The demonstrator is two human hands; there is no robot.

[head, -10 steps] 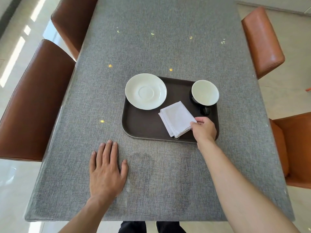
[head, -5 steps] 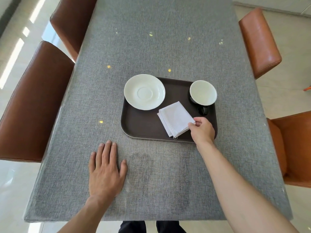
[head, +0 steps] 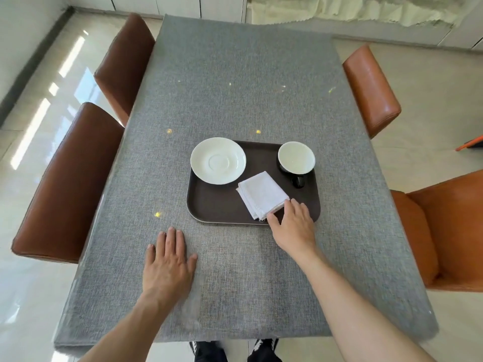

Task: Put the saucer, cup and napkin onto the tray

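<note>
A dark brown tray (head: 217, 207) lies in the middle of the grey table. A white saucer (head: 218, 160) rests on its far left corner, overhanging the rim. A cup (head: 296, 157), white inside and black outside, stands at the far right of the tray. A folded white napkin (head: 261, 194) lies on the tray near its front. My right hand (head: 294, 226) is at the tray's front right, fingers spread, fingertips touching the napkin's near corner. My left hand (head: 170, 259) lies flat on the table, left of and in front of the tray.
The table (head: 235, 87) is covered with a grey cloth. Brown leather chairs stand along the left side (head: 70, 178) and orange ones along the right (head: 371, 90). Glossy tiled floor surrounds the table.
My right hand has loosened from a pinch on the napkin's corner to spread fingers resting at it. The head camera has tilted up, showing more of the room. The left hand has stayed put.
</note>
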